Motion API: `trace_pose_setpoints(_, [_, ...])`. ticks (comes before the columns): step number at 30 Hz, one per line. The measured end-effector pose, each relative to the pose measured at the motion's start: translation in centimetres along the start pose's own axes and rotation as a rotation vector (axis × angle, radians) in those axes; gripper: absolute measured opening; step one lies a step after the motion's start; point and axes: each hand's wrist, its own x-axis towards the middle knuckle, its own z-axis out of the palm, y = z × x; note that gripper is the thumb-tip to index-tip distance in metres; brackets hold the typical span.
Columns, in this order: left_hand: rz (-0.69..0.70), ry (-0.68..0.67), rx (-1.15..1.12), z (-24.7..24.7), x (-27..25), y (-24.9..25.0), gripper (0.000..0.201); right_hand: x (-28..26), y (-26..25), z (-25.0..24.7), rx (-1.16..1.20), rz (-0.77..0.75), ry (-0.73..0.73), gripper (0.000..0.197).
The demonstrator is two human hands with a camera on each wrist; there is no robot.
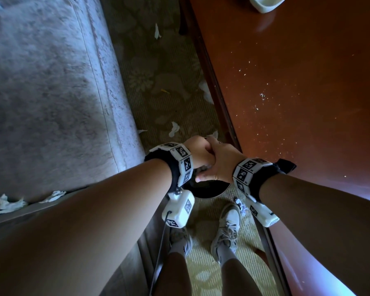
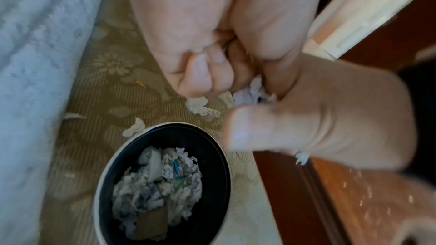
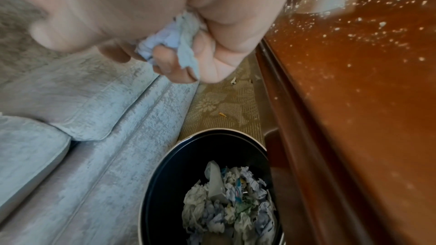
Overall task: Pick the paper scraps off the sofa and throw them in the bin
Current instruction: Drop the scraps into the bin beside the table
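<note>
Directly above the bin (image 1: 209,190) the two hands are held together, so that whatever is let go should fall inside it and not onto the carpet (image 1: 158,77). The left hand (image 1: 198,154) is curled into a fist, and crumpled white paper (image 3: 174,34) is seen squeezed between its fingers in the right wrist view. The right hand (image 1: 221,165) is laid against the left one with its thumb stretched across; whether it clamps any paper of its own cannot be told. It is judged that the wad is being worked out of the fist for the drop.

The bin is round, dark inside with a pale rim (image 2: 165,123), and it stands on the carpet between the sofa front and the edge of the counter (image 1: 297,82). It is already well filled with soft, wrinkled scraps (image 2: 158,183), white with bluish and green print.

Two torn scraps (image 1: 9,204) are left on the sofa (image 1: 41,82), lying along the seam at the near edge of the seat cushion. The sofa is covered in a pale grey, velvety cloth with piped edges. More scraps (image 1: 174,128) lie on the patterned, ribbed carpet. The counter is glossy reddish wood, dotted with pale crumbs (image 1: 262,96), and a white bowl (image 1: 265,4) stands at its far edge.
</note>
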Motion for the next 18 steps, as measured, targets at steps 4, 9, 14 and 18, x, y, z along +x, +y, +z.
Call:
trace_pose_setpoints(4, [-0.09, -0.053, -0.019, -0.31, 0.2, -0.13, 0.019, 0.26, -0.2, 0.27, -0.081, -0.018, 0.017, 0.073])
trace_pose_setpoints(9, [-0.104, 0.009, -0.05, 0.35, 0.21, 0.01, 0.019, 0.61, -0.01, 0.26, -0.049, -0.001, 0.031, 0.071])
trace_pose_setpoints(14, [-0.076, 0.055, -0.03, 0.49, 0.42, 0.0, 0.026, 0.88, -0.05, 0.38, -0.024, 0.01, 0.015, 0.072])
trace_pose_setpoints(18, [-0.056, 0.086, -0.058, 0.64, 0.27, -0.31, 0.023, 0.77, -0.03, 0.55, -0.02, -0.008, 0.017, 0.07])
